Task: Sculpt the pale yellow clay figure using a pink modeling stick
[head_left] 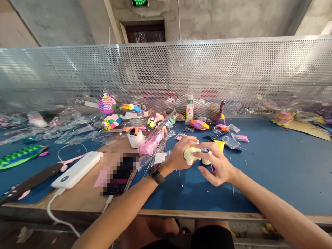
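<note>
Both my hands meet over the middle of the blue table (272,166). My left hand (180,152), with a dark watch (156,173) on its wrist, is curled over the top of a pale yellow clay lump (192,155). My right hand (218,162) grips the same lump from the right side, with fingers wrapped round it and a thin pink stick (212,168) showing beneath. A yellow clay piece (220,144) lies just behind the hands.
Colourful clay figures (107,103) and clear plastic bags (77,131) crowd the back left. A white power bank (77,169) and a phone (120,176) lie on a wooden board. A small bottle (190,108) stands by the perforated metal screen (166,76).
</note>
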The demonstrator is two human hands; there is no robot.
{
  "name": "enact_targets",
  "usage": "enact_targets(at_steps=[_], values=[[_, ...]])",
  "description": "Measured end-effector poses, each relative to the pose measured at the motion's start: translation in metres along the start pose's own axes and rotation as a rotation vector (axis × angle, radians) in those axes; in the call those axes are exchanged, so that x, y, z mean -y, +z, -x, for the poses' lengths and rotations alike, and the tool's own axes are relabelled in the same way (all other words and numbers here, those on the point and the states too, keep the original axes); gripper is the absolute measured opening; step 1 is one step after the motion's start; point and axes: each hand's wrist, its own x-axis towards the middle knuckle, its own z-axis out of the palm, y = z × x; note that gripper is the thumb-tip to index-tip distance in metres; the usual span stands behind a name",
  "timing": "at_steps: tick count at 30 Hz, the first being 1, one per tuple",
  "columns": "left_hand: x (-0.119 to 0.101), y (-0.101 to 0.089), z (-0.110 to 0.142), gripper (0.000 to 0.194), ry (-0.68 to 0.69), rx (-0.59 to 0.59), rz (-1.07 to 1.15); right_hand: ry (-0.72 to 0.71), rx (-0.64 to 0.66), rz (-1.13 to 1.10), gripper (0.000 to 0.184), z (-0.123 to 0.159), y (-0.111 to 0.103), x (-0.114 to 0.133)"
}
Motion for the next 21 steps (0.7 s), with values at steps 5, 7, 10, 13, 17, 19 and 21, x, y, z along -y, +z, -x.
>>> enact_targets(at_steps=[5, 7, 10, 13, 17, 19, 21], values=[[0.0007, -0.0004, -0.0001, 0.031, 0.005, 0.006, -0.019, 0.009, 0.022, -0.017, 0.053, -0.0004, -0.0001, 0.0006], [0.0012, -0.0005, 0.0000, 0.032, 0.018, -0.001, -0.015, 0.010, 0.019, -0.023, 0.054, -0.0004, 0.0001, 0.0009], [0.0020, -0.0009, 0.0006, 0.033, 0.017, 0.007, -0.025, 0.016, 0.034, -0.039, 0.056, -0.0002, 0.0003, 0.0012], [0.0020, -0.0013, 0.0012, 0.036, 0.011, 0.021, -0.041, 0.038, 0.091, -0.047, 0.055, -0.0003, 0.0004, 0.0014], [0.0018, -0.0016, 0.0014, 0.041, 0.039, 0.029, -0.053, 0.045, 0.106, -0.059, 0.055, -0.0004, -0.0002, 0.0014], [0.0021, -0.0019, 0.0014, 0.041, 0.038, 0.038, -0.064, 0.045, 0.089, -0.069, 0.056, -0.0002, -0.0006, 0.0012], [0.0025, -0.0021, 0.0017, 0.041, 0.027, 0.039, -0.073, 0.045, 0.075, -0.071, 0.056, 0.0002, -0.0009, 0.0009]])
